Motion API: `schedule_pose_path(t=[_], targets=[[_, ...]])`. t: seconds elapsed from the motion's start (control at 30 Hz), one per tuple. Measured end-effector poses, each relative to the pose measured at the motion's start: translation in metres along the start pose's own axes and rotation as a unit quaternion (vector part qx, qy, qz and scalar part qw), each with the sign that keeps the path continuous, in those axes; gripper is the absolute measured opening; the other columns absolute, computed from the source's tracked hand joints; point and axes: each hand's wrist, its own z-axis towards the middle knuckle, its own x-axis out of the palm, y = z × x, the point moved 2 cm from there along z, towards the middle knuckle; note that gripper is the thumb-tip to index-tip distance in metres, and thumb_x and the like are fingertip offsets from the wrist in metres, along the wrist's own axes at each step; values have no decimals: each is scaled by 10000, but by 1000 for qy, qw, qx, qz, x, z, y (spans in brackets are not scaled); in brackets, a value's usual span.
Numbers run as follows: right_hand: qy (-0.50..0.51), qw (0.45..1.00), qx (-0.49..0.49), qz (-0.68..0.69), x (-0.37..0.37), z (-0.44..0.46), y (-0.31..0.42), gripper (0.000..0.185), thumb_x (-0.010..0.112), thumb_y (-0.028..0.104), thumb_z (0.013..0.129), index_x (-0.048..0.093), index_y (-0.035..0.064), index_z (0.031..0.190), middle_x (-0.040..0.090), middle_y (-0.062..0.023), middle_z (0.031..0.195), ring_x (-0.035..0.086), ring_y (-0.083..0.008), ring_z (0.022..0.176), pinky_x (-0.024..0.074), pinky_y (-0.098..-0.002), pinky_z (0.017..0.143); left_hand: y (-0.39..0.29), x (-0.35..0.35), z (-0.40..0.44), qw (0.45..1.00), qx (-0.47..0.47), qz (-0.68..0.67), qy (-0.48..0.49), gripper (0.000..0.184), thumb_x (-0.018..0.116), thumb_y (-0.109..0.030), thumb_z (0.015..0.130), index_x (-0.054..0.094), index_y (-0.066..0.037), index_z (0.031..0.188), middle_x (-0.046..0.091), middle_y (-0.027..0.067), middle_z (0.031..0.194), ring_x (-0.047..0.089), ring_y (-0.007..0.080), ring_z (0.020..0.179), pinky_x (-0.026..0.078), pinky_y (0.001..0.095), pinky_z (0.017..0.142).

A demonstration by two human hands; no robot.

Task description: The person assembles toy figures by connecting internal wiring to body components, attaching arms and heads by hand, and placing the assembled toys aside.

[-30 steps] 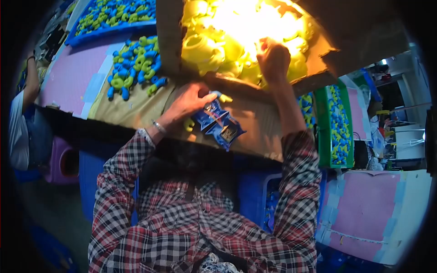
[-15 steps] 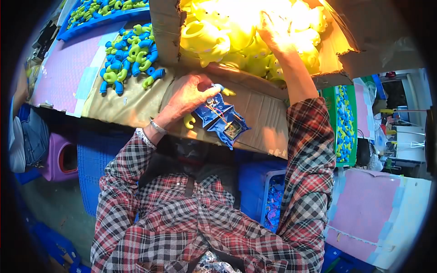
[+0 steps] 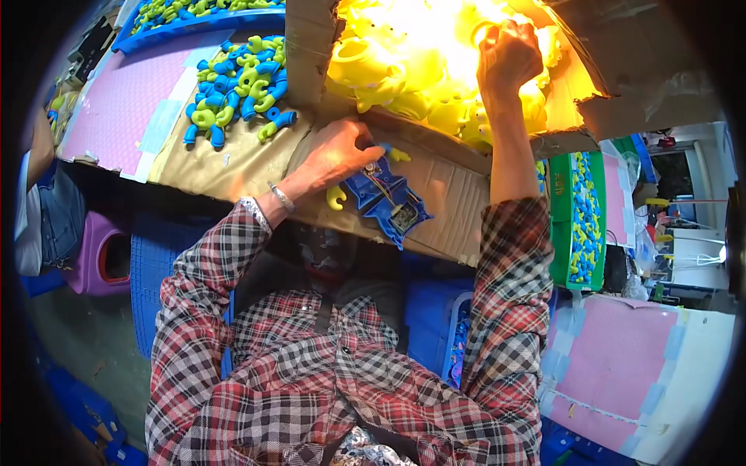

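Observation:
My left hand (image 3: 342, 154) is closed on the upper end of a blue plastic toy shell (image 3: 388, 202), which hangs open with thin wires and a small electronic part inside. It is held over the brown cardboard of the bench. Inside the cardboard box, my right hand (image 3: 509, 60) has its fingers curled round a hollow yellow toy part (image 3: 483, 33), partly washed out by bright light. Many yellow toy parts (image 3: 373, 66) fill the box around that hand. A small yellow-green curved piece (image 3: 336, 197) lies just below my left wrist.
The cardboard box (image 3: 303, 58) has torn edges. Blue and green curved pieces (image 3: 241, 89) lie heaped to the left, with more in a blue tray (image 3: 167, 33) behind. A green crate (image 3: 561, 225) stands on the right. Another person's arm (image 3: 40, 140) shows at the far left.
My right hand has moved right within the box, and its fingers have closed round a yellow part. My left hand still holds the blue shell, nearly in place. The view has shifted slightly.

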Motion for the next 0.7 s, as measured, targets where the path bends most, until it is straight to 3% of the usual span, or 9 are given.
schedule_pose_path(t=[0.07,0.17,0.27,0.37,0.43,0.47,0.57,0.67,0.7], targets=[[-55,998,23,31,-32,-9,7,175,690,227,890,747,70,837,703,-118,875,667,-326,651,510,-454,593,5,2,0,1000,-4,-18,-12,605,783,-492,852,703,55,1098,709,216,1047,700,301,959,553,399,831],[24,988,42,143,-87,-49,33,104,722,167,868,697,80,815,684,-125,807,662,-331,606,523,-440,567,10,-1,-9,993,34,23,-114,603,842,-412,828,665,11,1220,686,135,1104,681,234,937,548,349,802],[134,940,160,271,-128,-90,60,34,726,58,838,729,32,860,699,-133,751,673,-254,601,534,-388,586,-17,-20,-45,978,129,-40,-161,680,840,-461,811,637,-6,1273,641,166,1206,660,281,1040,536,385,872],[239,757,377,478,-154,-114,91,28,728,7,851,719,-17,863,740,-90,746,671,-99,675,539,-287,627,-38,-20,-74,957,227,-107,-148,754,840,-405,821,545,-23,1399,571,134,1293,612,260,1107,523,371,892],[261,666,403,572,-160,-122,106,73,746,24,861,700,-34,857,736,-71,743,657,-82,686,540,-278,626,-48,-14,-87,947,254,-161,-114,786,831,-407,826,513,-10,1425,562,132,1299,584,250,1173,519,380,929],[268,602,416,626,-160,-126,111,88,751,30,863,695,-37,858,734,-69,743,654,-75,689,541,-276,629,-49,-6,-94,941,206,-249,-103,814,851,-383,810,494,0,1432,548,149,1325,556,249,1235,516,379,957],[248,675,406,564,-160,-126,125,88,751,33,868,693,-34,869,736,-66,762,652,-63,700,536,-264,626,-54,-10,-110,949,200,-170,-174,785,883,-293,799,499,-11,1423,581,135,1290,580,226,1199,520,361,953],[221,665,362,615,-148,-137,138,79,748,42,879,698,-18,868,719,-48,730,634,-50,662,511,-235,587,-47,-9,-115,947,101,-248,-178,624,853,-202,848,537,-33,1359,656,63,1176,647,164,1069,544,313,898],[305,623,378,613,-153,-141,131,180,794,121,869,712,12,987,737,-89,885,682,-156,784,538,-324,748,-43,-17,-115,931,46,-325,-162,548,831,-195,870,560,-32,1318,677,49,1118,671,153,1014,558,296,870]])
